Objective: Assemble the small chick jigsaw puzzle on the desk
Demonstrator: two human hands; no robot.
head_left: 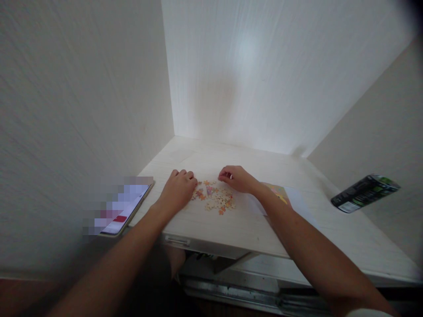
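Head view of a desk [205,229]. Nearest, beneath the front edge, a drawer handle [177,241]. At the left edge lies a phone [127,213], its long axis slanting from near left to far right; the screen is largely pixelated, a red block visible, its text not legible. The puzzle pieces [220,201] form a loose heap mid-desk, between the hands — the scatter has no single long axis, and the knobs point every way; cream and orange faces are mixed. Left hand [181,186]: palm down, fingers curled at the heap's left margin. Right hand [236,178]: turned on its side above the heap's far right, thumb and forefinger nearly meeting. Whether either hand grips a piece cannot be told. By the right forearm, a picture [280,193] and white paper [299,204]. Far right, a black-and-green container [365,193] — lettering too blurred to read. Behind, a pale wall [264,88].
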